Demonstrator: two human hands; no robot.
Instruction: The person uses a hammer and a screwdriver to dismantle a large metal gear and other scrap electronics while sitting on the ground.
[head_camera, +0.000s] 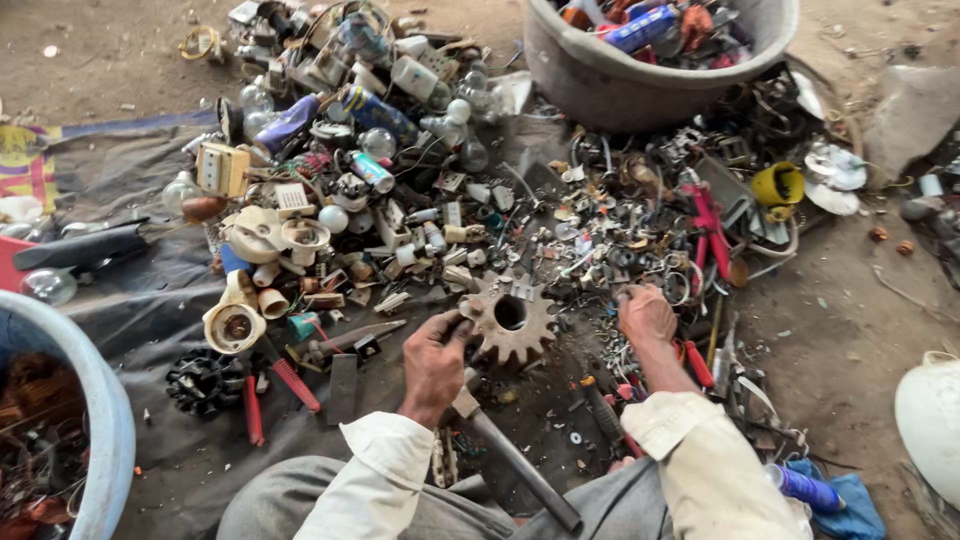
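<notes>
A rusty gear (510, 317) with big teeth is seen in the middle of the scrap pile (450, 200), between the two hands. Its left edge is touched by the left hand (433, 362), whose fingers are curled on the teeth. The right hand (646, 313) is kept apart from the gear, closed down among small metal bits. The left hand is nearer.

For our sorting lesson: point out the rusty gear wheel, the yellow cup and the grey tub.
rusty gear wheel (512, 322), head view, toothed face beside hole
yellow cup (778, 184), head view, outer wall
grey tub (610, 80), head view, outer wall
</notes>
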